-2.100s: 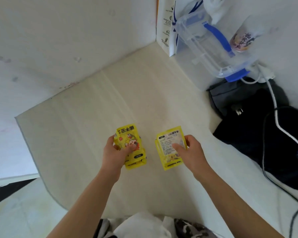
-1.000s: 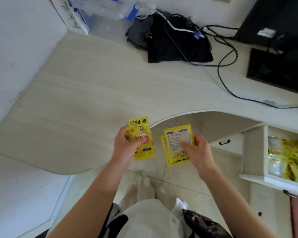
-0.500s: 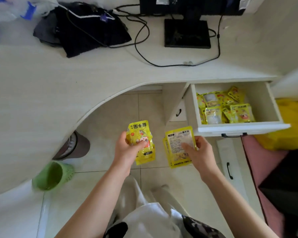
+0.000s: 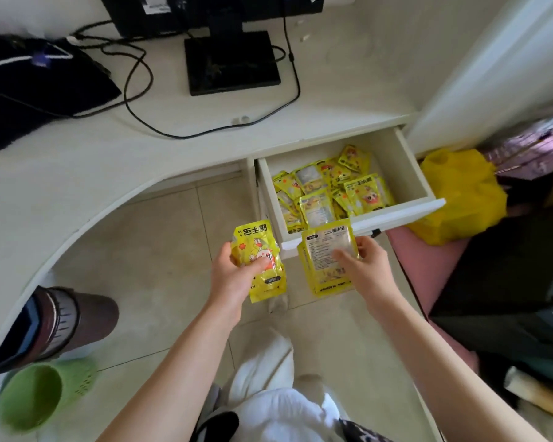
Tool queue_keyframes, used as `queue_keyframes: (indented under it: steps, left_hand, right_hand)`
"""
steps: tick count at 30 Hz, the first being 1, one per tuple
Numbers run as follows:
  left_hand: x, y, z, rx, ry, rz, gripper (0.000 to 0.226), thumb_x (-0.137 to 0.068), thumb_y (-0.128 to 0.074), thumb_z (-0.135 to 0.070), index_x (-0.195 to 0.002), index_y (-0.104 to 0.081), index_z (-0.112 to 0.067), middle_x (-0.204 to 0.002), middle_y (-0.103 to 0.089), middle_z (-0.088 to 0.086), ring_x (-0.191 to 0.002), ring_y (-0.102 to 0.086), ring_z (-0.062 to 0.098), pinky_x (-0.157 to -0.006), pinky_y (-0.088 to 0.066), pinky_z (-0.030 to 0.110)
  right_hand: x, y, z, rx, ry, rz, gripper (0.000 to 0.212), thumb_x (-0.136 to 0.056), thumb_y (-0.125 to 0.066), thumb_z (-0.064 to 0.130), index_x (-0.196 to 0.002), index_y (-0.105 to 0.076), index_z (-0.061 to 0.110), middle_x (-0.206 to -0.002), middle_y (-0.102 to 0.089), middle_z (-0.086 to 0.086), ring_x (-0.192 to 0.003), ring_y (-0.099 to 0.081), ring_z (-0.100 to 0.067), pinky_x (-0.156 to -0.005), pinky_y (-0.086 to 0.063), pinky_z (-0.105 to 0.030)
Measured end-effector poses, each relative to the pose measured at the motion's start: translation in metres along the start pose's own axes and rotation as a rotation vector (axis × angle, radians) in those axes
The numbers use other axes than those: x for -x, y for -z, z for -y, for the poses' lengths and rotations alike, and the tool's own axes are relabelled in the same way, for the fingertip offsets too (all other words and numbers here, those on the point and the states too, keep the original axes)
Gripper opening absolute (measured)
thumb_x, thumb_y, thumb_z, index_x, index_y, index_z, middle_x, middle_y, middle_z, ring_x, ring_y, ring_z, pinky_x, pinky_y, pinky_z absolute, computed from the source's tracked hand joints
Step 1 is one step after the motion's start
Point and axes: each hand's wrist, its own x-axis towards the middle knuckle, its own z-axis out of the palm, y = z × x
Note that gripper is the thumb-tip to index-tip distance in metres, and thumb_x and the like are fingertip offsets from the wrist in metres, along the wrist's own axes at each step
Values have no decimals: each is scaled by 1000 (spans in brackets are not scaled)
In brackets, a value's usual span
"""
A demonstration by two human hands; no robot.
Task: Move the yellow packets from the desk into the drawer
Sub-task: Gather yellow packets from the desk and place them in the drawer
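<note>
My left hand (image 4: 233, 279) grips a small stack of yellow packets (image 4: 262, 260), thumb across the printed front, fingers wrapped behind. My right hand (image 4: 364, 266) pinches a second stack (image 4: 328, 260), back label facing me, thumb on the face and fingers along the right edge. Both stacks hang over the floor (image 4: 160, 250), clear of the tabletop (image 4: 77, 173), with their long axes running roughly away from me.

The open drawer (image 4: 409, 173) lies ahead and slightly right of both hands. The top of the right stack overlaps the drawer's front panel in my view, so I judge that hand nearer; the left stack sits just beside the drawer's near-left corner. Many packets (image 4: 332, 189) of the same kind already lie in a loose heap inside, mostly toward the left and middle, with bare floor along the right wall.

I reckon the next move is a short forward lift over the front panel, right hand first, then the left swinging rightward. I see no more yellow packets on the visible stretch of tabletop, only a monitor base (image 4: 233, 62), cables (image 4: 205, 122) and a dark bag (image 4: 35, 87).
</note>
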Motion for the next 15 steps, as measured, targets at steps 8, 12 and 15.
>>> queue_keyframes:
  steps: [8,12,15]
  left_hand:
    - [-68,-65,-39,-83,33,12,40,-70,-81,-5,-101,-59,-20,-93,-71,-2,-81,-68,14,-59,-48,25]
    - [-103,-92,-51,-160,36,32,40,-72,-81,-7,-103,-58,-18,-96,-71,-1,-82,-68,13,-61,-47,25]
    - [-127,-111,-48,-246,41,4,44,-77,-79,-16,-113,-53,-17,-108,-67,-4,-89,-65,13,-70,-49,26]
  right_hand:
    - [-91,6,42,70,8,21,20,-86,-68,18,-99,-57,7,-82,-62,-2,-64,-61,-11,-57,-53,-28]
    - [-135,11,49,76,-30,24,15,-87,-65,13,-100,-56,9,-81,-63,-1,-66,-61,-17,-54,-53,-30]
    - [-170,11,46,54,-130,18,16,-88,-64,13,-101,-56,10,-89,-66,-6,-71,-64,-17,-57,-55,-27]
